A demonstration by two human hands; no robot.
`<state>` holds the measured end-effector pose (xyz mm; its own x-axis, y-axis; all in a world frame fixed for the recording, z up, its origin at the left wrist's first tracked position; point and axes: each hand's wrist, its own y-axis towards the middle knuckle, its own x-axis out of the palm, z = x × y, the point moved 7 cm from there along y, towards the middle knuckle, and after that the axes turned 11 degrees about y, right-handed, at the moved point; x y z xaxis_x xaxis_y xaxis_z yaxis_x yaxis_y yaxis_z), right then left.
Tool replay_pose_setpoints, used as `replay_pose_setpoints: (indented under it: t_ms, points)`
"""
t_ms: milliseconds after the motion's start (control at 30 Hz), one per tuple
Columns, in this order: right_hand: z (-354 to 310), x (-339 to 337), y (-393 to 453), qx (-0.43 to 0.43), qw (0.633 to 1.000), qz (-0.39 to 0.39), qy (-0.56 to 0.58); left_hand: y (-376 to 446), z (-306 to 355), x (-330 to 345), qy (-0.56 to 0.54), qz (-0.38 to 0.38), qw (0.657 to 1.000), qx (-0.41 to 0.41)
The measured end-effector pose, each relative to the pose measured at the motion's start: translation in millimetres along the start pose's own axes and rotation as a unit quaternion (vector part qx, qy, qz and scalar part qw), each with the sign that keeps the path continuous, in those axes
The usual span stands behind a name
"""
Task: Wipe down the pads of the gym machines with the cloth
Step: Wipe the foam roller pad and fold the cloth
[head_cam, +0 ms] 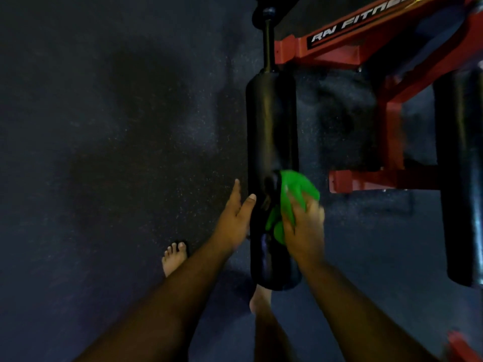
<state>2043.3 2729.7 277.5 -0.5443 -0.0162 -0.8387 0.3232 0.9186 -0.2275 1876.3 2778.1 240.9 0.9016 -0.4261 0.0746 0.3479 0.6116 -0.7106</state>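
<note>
While the long black roller pad (271, 142) runs lengthwise away from the viewer, its smooth, slightly glossy cylinder ending in a thin dark bar (268, 45) at the far end, the right hand (304, 228) presses a crumpled bright green cloth (292, 194) against the pad's near right flank, fingers curled around the soft bundle. The left hand (236, 218) rests against the pad's left side with fingers straight and relaxed. A red steel frame (366, 45) with white lettering stands to the right beside a second black roller pad (460, 165), above a dark speckled rubber floor (104, 152) with two bare feet.
</note>
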Motion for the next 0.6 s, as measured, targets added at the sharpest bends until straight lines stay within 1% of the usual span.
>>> replay_pose_setpoints:
  t_ms: [67,100,167,233,267,300,367,433,533,600]
  points:
    - [-5,-4,-19,-0.021,0.999,-0.038,-0.029,-4,-7,-4,0.010,0.000,1.000,-0.009]
    - [-13,-10,-9,-0.048,0.997,-0.036,-0.041,-2,-11,-6,0.012,-0.002,1.000,-0.009]
    - [-44,-24,40,-0.119,0.990,0.009,-0.076,2,-18,-11,0.020,0.002,1.000,-0.005]
    - [-86,-31,119,-0.136,0.982,0.058,-0.121,11,-22,-17,0.025,0.013,1.000,-0.002]
    - [-104,-27,162,-0.129,0.979,0.050,-0.153,16,-24,-20,0.020,0.014,1.000,-0.005]
    - [-118,-17,198,-0.118,0.975,0.019,-0.188,21,-26,-21,0.013,0.010,1.000,-0.009]
    - [-125,10,232,-0.103,0.959,-0.059,-0.256,28,-32,-21,0.000,0.000,1.000,-0.011]
    - [-120,27,219,-0.133,0.942,-0.090,-0.296,28,-35,-18,-0.009,-0.006,1.000,-0.001]
    - [-107,42,141,-0.224,0.908,-0.132,-0.328,14,-36,-14,0.002,0.004,1.000,0.014]
    - [-96,45,94,-0.251,0.900,-0.146,-0.325,0,-37,-12,0.016,0.017,1.000,0.006]
